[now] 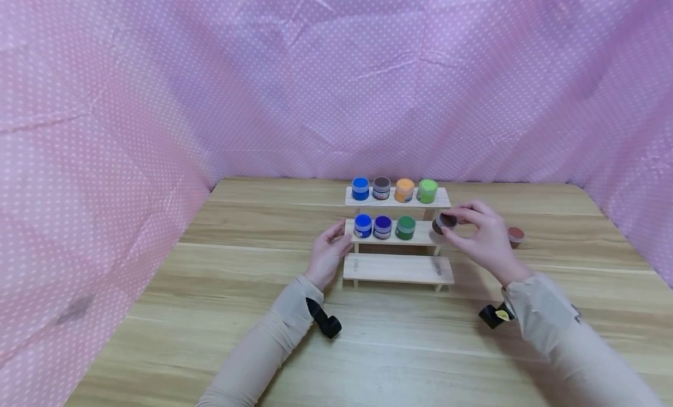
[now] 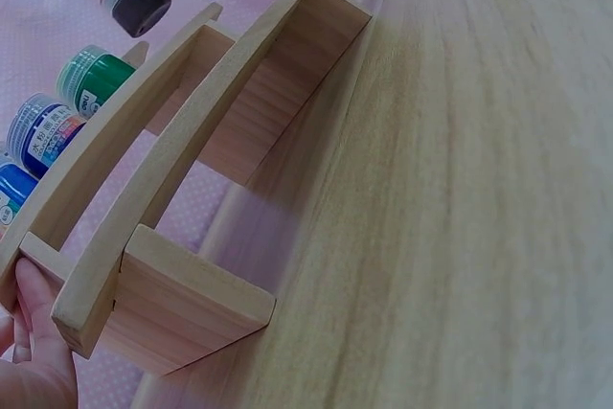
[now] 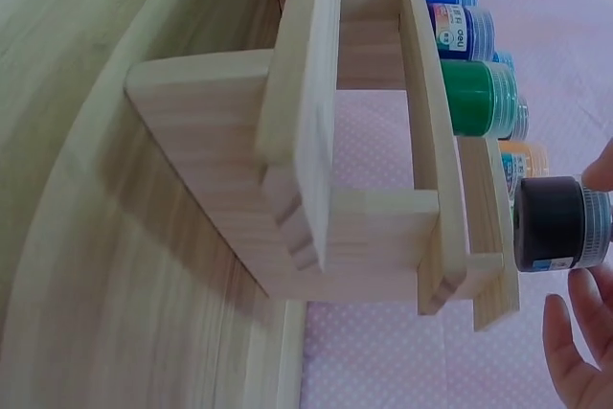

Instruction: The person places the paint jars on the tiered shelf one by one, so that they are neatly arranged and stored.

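One wooden shelf (image 1: 394, 268) with three steps stood between the left hand (image 1: 326, 255) and the right hand (image 1: 485, 239); the left gripped the middle step's (image 1: 423, 236) left end; the right pinched a dark jar (image 1: 444, 223) just above that step's right end; a green jar (image 1: 405, 228) sat on that step, to its left.

free way over the near worktop (image 1: 405, 348) to the low shelf (image 1: 396, 268), left fingers (image 1: 333, 230) blocking the middle shelf's (image 1: 423, 232) left end, right fingers (image 1: 467, 215) and dark jar (image 1: 444, 222) its right, narrow gap beside the green jar (image 1: 405, 228), four jars (image 1: 403, 191) lining the far shelf (image 1: 391, 204)
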`<state>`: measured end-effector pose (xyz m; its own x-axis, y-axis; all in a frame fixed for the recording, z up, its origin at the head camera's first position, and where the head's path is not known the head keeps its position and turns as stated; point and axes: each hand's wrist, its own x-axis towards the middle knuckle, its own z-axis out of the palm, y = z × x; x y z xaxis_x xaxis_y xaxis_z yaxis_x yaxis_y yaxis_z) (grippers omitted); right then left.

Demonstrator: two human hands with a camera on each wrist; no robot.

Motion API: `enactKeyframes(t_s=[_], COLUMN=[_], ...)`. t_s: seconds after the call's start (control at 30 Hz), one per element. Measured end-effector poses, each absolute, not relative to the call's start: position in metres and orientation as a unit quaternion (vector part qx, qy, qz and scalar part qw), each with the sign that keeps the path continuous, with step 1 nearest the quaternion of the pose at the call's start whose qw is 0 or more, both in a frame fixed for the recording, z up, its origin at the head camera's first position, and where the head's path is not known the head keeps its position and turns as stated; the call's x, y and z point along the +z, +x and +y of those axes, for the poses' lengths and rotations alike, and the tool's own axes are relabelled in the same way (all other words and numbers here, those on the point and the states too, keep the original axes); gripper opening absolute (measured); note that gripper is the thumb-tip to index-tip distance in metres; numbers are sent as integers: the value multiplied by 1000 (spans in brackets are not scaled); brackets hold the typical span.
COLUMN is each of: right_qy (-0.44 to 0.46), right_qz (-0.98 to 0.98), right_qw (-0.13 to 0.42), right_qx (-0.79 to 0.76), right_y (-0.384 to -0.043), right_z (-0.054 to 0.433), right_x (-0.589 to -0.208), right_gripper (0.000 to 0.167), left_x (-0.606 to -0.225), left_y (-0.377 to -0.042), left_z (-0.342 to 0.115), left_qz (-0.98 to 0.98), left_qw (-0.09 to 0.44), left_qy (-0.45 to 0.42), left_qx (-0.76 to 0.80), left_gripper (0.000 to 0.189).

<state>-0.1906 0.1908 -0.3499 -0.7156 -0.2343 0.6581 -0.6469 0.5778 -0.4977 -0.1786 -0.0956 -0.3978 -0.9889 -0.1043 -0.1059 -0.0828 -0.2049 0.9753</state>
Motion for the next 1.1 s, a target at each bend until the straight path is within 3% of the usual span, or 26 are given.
enactKeyframes(t_s=[1.1], right_qy=[253], right_qz=[-893], right_qw=[154], right_qx=[339], right_y=[-194], right_z=[172], right_x=[-350], right_gripper=[26], left_x=[-399], left_y=[-177], left_z=[-94], left_qz=[-620], left_qw=[8], left_qy=[75], left_qx=[-781], left_gripper=[47])
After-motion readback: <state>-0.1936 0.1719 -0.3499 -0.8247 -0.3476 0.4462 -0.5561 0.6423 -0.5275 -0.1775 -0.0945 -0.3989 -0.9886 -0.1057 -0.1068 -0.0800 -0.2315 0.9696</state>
